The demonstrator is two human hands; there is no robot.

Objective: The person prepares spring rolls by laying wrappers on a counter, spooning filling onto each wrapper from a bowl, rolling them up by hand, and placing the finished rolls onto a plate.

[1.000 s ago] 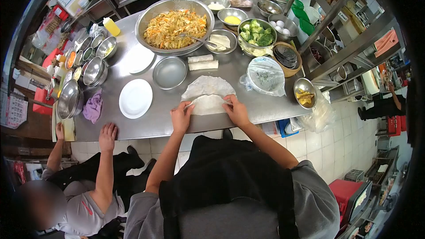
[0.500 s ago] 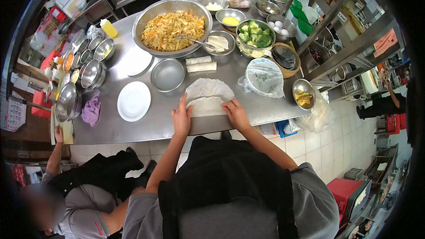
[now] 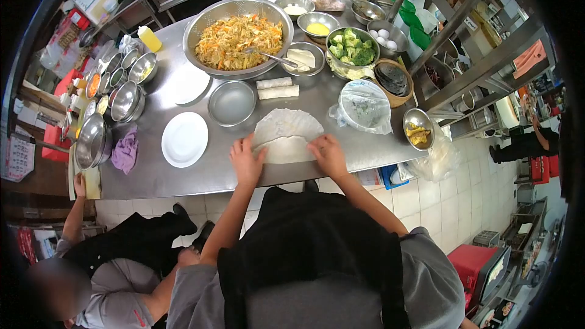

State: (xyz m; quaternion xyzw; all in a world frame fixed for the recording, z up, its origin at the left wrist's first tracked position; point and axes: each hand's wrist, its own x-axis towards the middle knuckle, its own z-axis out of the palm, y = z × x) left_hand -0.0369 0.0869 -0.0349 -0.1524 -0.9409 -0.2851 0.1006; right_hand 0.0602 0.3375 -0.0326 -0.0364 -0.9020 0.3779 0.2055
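A thin pale wrapper [image 3: 289,123] lies on the steel table near its front edge, its lower part folded up over itself. At the left end of the fold is my left hand [image 3: 246,159], thumb and forefinger apart and touching the wrapper's edge. My right hand [image 3: 328,153] rests at the right end, fingertips closed on the folded edge. Two finished white rolls [image 3: 278,92] lie side by side beyond the wrapper. Behind them a big perforated bowl [image 3: 192,36] holds shredded vegetable filling [image 3: 239,42] and a spoon.
An empty metal bowl [image 3: 232,104] and a white plate [image 3: 184,140] are left of the wrapper. A plastic-covered bowl [image 3: 364,107] and a bowl of broccoli [image 3: 352,48] sit right. A co-worker [image 3: 119,286] is at the left, one hand at the table edge.
My left hand has opened from the fold's edge and shifted slightly left. The wrapper's fold lies flatter. The co-worker's nearer hand has left the table.
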